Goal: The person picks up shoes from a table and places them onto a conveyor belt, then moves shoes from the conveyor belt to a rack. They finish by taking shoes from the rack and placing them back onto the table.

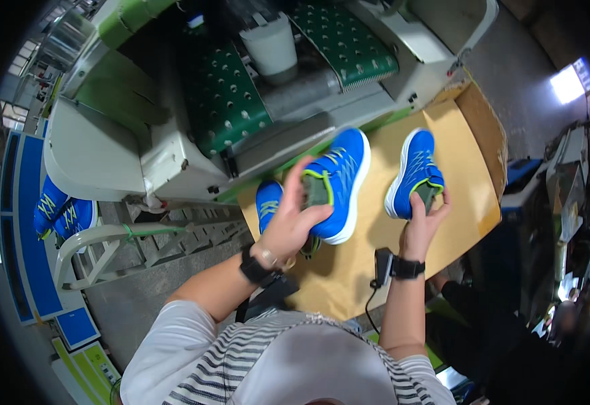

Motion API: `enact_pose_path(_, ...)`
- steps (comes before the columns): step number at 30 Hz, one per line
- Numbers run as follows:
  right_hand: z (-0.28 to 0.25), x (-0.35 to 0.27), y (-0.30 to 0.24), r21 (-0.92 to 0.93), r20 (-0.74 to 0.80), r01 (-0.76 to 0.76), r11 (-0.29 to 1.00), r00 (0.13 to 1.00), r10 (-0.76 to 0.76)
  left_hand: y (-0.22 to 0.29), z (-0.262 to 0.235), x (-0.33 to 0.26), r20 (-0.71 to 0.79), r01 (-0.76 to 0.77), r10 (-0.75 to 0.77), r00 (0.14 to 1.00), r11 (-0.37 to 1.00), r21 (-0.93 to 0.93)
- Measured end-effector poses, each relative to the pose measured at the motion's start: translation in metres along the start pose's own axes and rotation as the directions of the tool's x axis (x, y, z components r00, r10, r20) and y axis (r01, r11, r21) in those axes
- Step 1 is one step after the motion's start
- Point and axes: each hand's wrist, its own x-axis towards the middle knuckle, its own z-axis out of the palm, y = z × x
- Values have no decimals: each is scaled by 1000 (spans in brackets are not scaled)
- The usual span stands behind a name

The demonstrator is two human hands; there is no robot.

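Note:
My left hand [293,219] grips a blue sneaker [341,181] with a white sole and lime trim, lifted above the brown cardboard-covered table [470,196], fingers at its heel opening. My right hand [424,221] holds a matching blue sneaker [415,172] by its heel, toe pointing away from me. A third blue sneaker [268,206] lies on the cardboard under my left hand, partly hidden. Both wrists wear black bands.
A grey-white machine [173,155] with green dotted conveyor belts [224,101] stands beyond the table. More blue sneakers [62,214] sit on a rack at the left. A small black device [381,264] with a cable rests on the table's near edge.

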Motion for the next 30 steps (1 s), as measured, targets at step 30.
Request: enact_pose_path(30,-165,-267,105,-864,448,497,-83,832,326,-105,-65,-54,316,-359,253,914,146,922)
